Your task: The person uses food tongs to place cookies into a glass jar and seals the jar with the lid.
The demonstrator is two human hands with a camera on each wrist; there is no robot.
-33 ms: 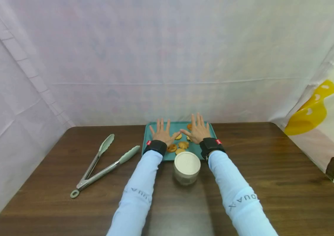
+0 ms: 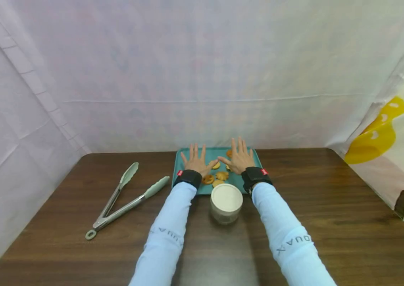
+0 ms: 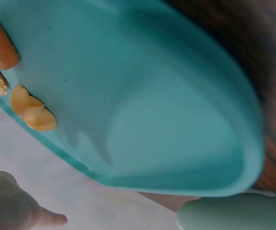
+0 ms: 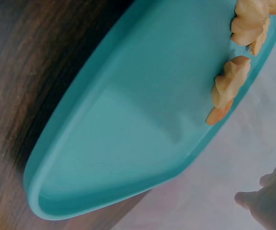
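My left hand (image 2: 197, 163) is spread over the left part of a teal tray (image 2: 205, 191), its fingers straight and apart. Over the tray's right part my right hand (image 2: 239, 159) is spread the same way, the two thumbs pointing towards each other. Neither holds anything. Several small golden-brown baked pieces lie on the tray, among them a ring-shaped one (image 2: 208, 179) and a shell-like one (image 2: 222, 175). The left wrist view shows a pale piece (image 3: 33, 109) near the tray's rim; in the right wrist view a lumpy piece (image 4: 231, 82) lies by the rim. The hands partly hide the pieces.
A clear jar with a white lid (image 2: 226, 197) stands just in front of the tray, between the forearms. Open metal tongs (image 2: 121, 209) with pale green tips lie on the brown table (image 2: 316, 214) at left. White cloth (image 2: 202, 71) hangs behind; something yellow (image 2: 375, 135) is at right.
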